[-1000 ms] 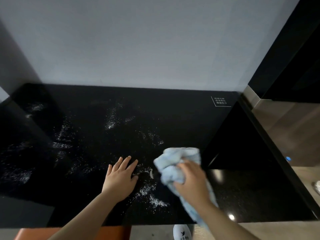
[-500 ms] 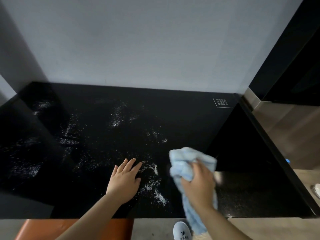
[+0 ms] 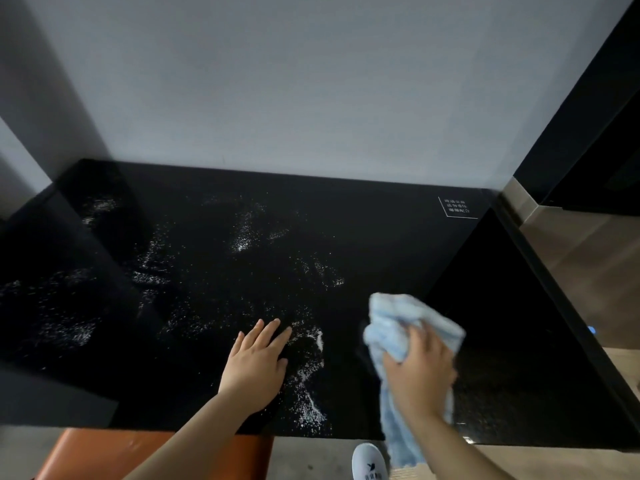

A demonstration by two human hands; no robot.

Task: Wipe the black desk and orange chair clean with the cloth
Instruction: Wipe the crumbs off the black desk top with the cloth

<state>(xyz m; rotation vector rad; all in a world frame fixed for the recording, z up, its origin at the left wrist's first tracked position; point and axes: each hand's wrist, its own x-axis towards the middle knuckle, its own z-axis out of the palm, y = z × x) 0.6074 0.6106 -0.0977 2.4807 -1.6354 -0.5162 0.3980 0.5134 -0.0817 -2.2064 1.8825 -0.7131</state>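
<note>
The glossy black desk (image 3: 381,237) fills the middle of the view, strewn with white powder (image 3: 308,386) in patches from the far left to the near centre. My left hand (image 3: 256,365) lies flat on the desk near its front edge, fingers straight, beside the powder. My right hand (image 3: 419,372) grips a bunched light blue cloth (image 3: 394,323) on the desk's right part; the cloth's tail hangs past the front edge. The orange chair (image 3: 104,455) shows at the bottom left, below the desk edge, partly hidden by my left forearm.
A grey wall (image 3: 277,98) rises behind the desk. A black panel (image 3: 540,278) bounds the desk on the right, with a wooden surface (image 3: 588,251) and a dark cabinet beyond. A white label (image 3: 458,206) marks the far right corner. A white shoe (image 3: 369,462) stands on the floor.
My right hand with the cloth has slid rightwards across the desk, away from the powder near my left hand. My left hand has stayed flat in place.
</note>
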